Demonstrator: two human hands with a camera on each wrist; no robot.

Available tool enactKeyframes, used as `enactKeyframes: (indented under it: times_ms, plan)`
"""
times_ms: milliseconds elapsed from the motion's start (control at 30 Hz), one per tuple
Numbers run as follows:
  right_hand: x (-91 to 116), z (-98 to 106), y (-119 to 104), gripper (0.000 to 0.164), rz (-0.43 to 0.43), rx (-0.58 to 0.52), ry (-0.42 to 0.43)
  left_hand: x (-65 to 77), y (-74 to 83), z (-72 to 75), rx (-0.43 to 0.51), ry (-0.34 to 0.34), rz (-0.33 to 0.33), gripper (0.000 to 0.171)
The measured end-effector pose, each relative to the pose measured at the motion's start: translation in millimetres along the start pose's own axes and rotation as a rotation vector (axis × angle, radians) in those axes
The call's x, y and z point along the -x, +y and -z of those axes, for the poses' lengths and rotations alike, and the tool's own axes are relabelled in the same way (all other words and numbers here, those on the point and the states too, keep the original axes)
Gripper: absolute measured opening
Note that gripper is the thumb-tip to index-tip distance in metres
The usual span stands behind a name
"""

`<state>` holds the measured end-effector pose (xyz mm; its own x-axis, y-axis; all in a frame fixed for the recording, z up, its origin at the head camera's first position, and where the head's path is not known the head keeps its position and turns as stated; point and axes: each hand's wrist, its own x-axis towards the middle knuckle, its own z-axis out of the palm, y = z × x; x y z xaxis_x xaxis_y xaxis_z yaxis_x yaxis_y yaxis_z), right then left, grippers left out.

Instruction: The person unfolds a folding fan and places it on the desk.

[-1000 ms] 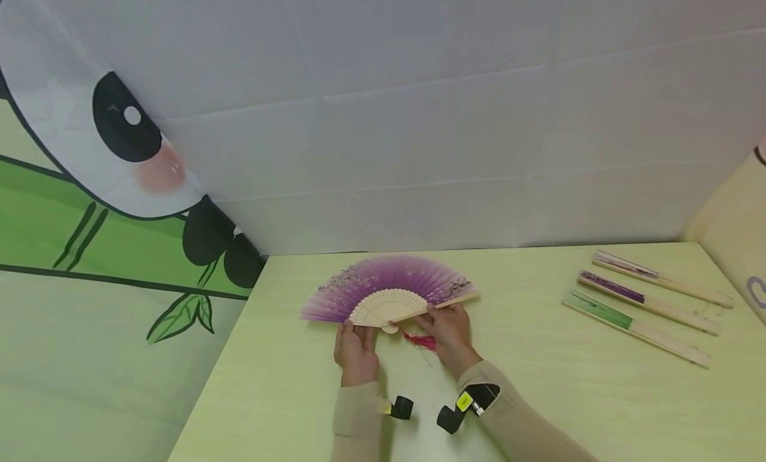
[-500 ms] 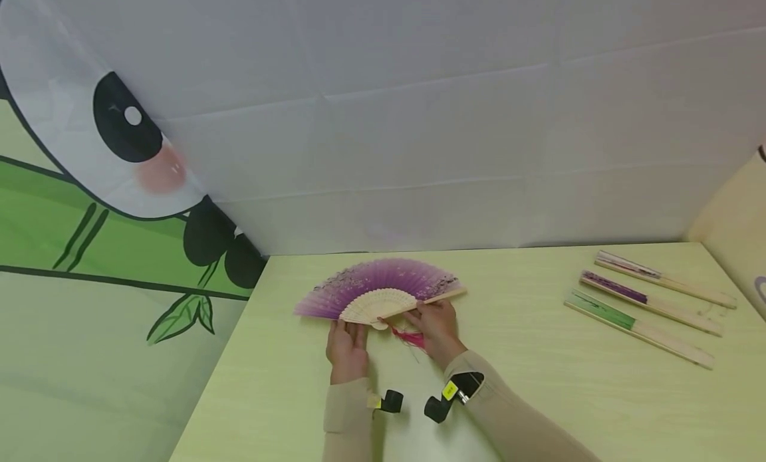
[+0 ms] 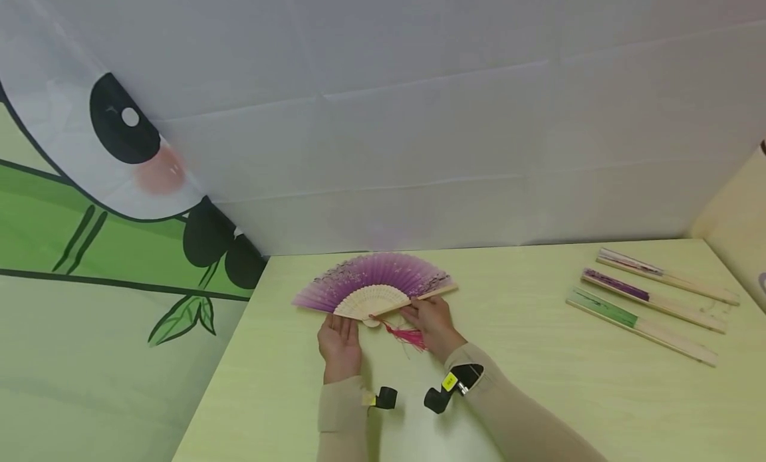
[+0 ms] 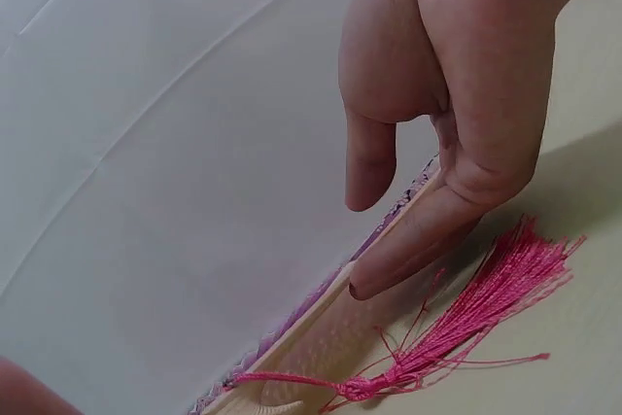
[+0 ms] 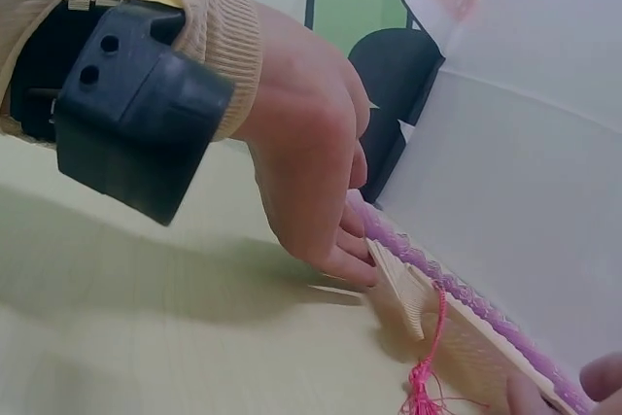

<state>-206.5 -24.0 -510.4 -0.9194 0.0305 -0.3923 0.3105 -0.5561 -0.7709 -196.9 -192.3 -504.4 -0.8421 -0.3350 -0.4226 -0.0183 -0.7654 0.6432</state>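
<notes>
A purple folding fan (image 3: pixel 372 276) is spread wide in the head view, with pale pierced ribs and a red-pink tassel (image 3: pixel 407 336). My left hand (image 3: pixel 341 347), palm turned up, supports its lower left edge with fairly straight fingers. In the right wrist view those left fingers (image 5: pixel 355 250) touch the rib side from below. My right hand (image 3: pixel 432 326) grips the right end rib. The left wrist view shows the right-hand fingers (image 4: pixel 408 250) under the rib and the thumb on the other side. The fan (image 5: pixel 486 323) is seen nearly edge-on there, tilted; some fingertips are hidden.
Several things lie to the right: a green folded fan (image 3: pixel 640 326), a dark purple folded fan (image 3: pixel 652 299) and a whitish folded fan (image 3: pixel 667 276). A white cloth wall (image 3: pixel 419 149) borders the pale table (image 3: pixel 269 382) at the back; a printed panel (image 3: pixel 78 302) stands left.
Both hands and the spread fan have shifted left in the head view and, lately, slightly away from the person. The fan stays spread, and the tassel hangs clearer of the right hand.
</notes>
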Motion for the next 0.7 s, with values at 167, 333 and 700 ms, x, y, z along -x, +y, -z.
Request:
enactKeyframes:
  times_ms: [167,333,700]
  plan:
    - [1,2,-3,0.037,-0.043,-0.01,-0.054,11.3,4.0,-9.9,0.066,-0.033,-0.008,0.051]
    - [1,6,-3,0.037,-0.06,-0.007,-0.089,15.3,4.6,-13.6,0.072,-0.025,-0.028,0.052]
    - [15,11,-24,0.035,-0.117,0.111,-0.207,19.4,9.3,-14.6,0.058,-0.001,-0.052,0.051]
